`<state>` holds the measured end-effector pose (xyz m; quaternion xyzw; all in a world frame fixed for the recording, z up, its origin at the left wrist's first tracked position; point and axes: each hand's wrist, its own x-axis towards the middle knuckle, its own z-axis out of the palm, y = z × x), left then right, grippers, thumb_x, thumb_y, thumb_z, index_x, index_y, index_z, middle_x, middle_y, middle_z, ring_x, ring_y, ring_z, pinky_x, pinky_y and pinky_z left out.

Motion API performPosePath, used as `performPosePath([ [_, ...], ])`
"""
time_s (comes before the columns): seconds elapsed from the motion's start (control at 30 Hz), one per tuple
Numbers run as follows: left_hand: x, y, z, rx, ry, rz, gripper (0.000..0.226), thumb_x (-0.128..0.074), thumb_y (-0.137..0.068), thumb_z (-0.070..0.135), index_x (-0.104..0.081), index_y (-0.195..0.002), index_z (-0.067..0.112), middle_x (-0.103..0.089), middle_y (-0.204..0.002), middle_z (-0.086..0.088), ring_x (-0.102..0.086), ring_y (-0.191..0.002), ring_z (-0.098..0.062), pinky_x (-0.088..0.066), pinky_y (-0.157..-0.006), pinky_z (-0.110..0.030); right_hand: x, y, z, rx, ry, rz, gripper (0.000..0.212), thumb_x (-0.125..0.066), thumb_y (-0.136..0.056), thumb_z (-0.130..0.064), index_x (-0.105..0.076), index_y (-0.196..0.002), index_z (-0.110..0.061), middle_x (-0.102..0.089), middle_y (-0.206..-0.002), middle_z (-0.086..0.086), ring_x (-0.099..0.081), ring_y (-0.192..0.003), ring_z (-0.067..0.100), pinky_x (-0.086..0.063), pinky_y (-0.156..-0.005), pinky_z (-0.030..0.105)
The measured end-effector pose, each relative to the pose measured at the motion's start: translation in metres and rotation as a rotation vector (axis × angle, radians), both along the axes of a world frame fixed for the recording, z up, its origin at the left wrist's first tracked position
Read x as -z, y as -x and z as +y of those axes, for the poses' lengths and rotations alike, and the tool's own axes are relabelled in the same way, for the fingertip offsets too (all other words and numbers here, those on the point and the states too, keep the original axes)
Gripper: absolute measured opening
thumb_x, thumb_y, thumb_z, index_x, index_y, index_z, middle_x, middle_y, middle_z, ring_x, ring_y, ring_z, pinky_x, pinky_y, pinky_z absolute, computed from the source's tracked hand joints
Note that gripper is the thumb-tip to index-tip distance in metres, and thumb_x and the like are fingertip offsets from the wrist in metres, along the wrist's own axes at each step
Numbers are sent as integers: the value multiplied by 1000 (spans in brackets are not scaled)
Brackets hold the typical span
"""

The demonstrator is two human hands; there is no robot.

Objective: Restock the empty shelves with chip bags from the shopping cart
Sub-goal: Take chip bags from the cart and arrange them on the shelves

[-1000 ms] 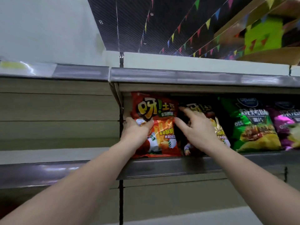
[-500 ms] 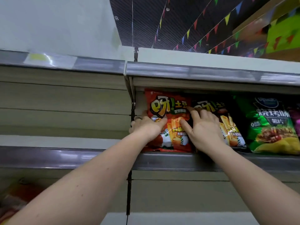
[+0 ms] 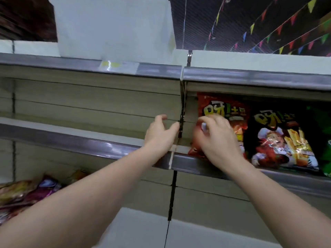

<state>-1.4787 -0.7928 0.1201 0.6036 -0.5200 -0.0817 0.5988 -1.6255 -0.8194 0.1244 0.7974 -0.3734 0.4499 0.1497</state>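
Observation:
A red chip bag point(image 3: 226, 107) stands upright at the left end of the right shelf section. My right hand point(image 3: 217, 140) lies over its lower left part, fingers curled onto the bag's left side. My left hand point(image 3: 160, 134) hovers just left of it, in front of the black shelf upright point(image 3: 181, 126), fingers spread and holding nothing. A black chip bag point(image 3: 281, 140) stands right beside the red one, and a green bag point(image 3: 322, 133) shows at the right edge. The shopping cart is out of sight.
The left shelf section point(image 3: 71, 142) at the same height holds nothing I can see. Several chip bags point(image 3: 26, 192) lie on a lower level at far left. The upper shelf rail point(image 3: 250, 76) overhangs the bags. Coloured bunting point(image 3: 279, 29) hangs from the ceiling.
My left hand has come off the red bag and moved left of the upright. My right hand shifted from the black bag onto the red bag's left side. The view swung left.

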Motion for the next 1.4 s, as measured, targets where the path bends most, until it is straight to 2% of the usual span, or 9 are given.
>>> performPosePath([
  [0.17, 17, -60, 48, -170, 2, 21, 40, -55, -93, 28, -46, -131, 17, -55, -128, -6, -52, -117, -21, -39, -100, -31, 13, -73, 27, -232, -61, 69, 37, -51, -91, -20, -53, -128, -13, -50, -133, 4, -37, -128, 18, -24, -105, 24],
  [0.3, 35, -114, 98, -292, -37, 30, 39, -55, -92, 27, -48, -129, 17, -57, -125, -3, -53, -114, -19, -38, -91, -25, 23, -137, 57, -345, -147, 145, 37, -48, -92, -21, -51, -130, -16, -49, -134, 2, -37, -127, 18, -25, -101, 24],
  [0.6, 78, -265, 223, -545, -109, 114, 36, -55, -93, 26, -49, -126, 15, -56, -125, -7, -53, -114, -22, -42, -101, -40, 60, -305, 148, -615, -274, 244, 36, -48, -92, -23, -51, -128, -18, -50, -132, 1, -38, -127, 17, -26, -104, 27],
  [0.87, 120, -395, 340, -708, -237, 153, 37, -52, -95, 27, -46, -130, 16, -53, -126, -4, -52, -111, -19, -44, -99, -39, 103, -455, 239, -746, -414, 325, 37, -47, -92, -22, -51, -128, -20, -51, -132, 2, -40, -126, 19, -31, -103, 29],
  [1.03, 151, -444, 398, -782, -294, 232, 36, -51, -96, 26, -45, -130, 16, -50, -112, 2, -49, -101, -15, -41, -86, -29, 129, -522, 283, -843, -497, 394, 38, -47, -92, -20, -51, -130, -18, -51, -133, 5, -41, -125, 20, -31, -102, 29],
  [1.13, 175, -472, 424, -841, -326, 321, 34, -53, -94, 24, -47, -127, 16, -54, -117, -2, -53, -103, -19, -46, -88, -32, 151, -559, 302, -897, -552, 446, 38, -48, -92, -21, -52, -130, -16, -53, -131, 5, -44, -124, 20, -34, -101, 29],
  [1.2, 193, -486, 437, -865, -339, 407, 34, -53, -94, 24, -46, -127, 16, -55, -116, -5, -55, -102, -20, -49, -81, -32, 168, -580, 311, -934, -597, 471, 39, -48, -92, -23, -51, -130, -18, -53, -131, 4, -47, -121, 20, -38, -100, 31],
  [1.33, 229, -512, 454, -946, -386, 540, 36, -55, -94, 26, -48, -127, 14, -55, -113, -4, -54, -105, -22, -47, -94, -36, 200, -622, 321, -987, -703, 522, 39, -49, -94, -25, -48, -133, -19, -50, -133, 2, -49, -118, 18, -40, -96, 30],
  [1.4, 244, -528, 458, -978, -395, 592, 37, -54, -95, 26, -46, -129, 13, -54, -117, -6, -53, -106, -21, -45, -92, -33, 218, -648, 323, -1023, -752, 554, 39, -48, -94, -26, -48, -133, -19, -50, -133, 2, -49, -119, 17, -41, -98, 32],
])
